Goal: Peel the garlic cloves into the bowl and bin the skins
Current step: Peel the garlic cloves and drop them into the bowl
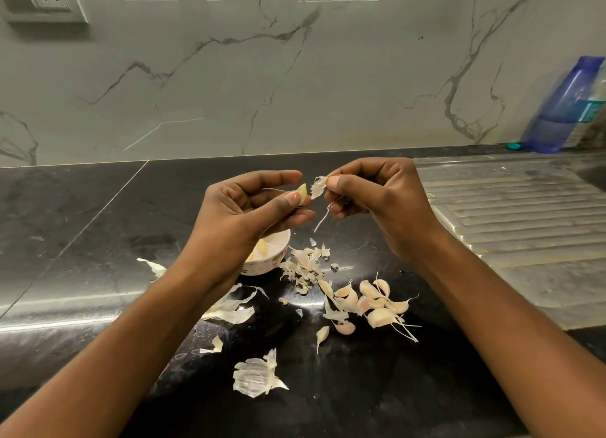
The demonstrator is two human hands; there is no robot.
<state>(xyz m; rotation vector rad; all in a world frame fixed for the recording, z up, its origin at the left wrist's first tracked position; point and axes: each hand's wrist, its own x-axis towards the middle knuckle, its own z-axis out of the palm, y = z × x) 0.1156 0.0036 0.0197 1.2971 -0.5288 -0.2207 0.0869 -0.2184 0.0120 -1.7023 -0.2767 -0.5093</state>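
- The left hand (249,204) pinches a peeled garlic clove (302,193).
- The right hand (377,198) pinches a skin (318,186).
- The bowl (269,257) sits mid-counter.

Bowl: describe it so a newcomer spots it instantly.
On the black countertop, look just beneath the left hand. The small white bowl sits there, partly hidden by it. It is the only container among the loose skins and unpeeled cloves.

bowl (277,260) on counter (82,240); skins (305,263) right of it, unpeeled cloves (370,303) nearer; bottle (564,106) far right.
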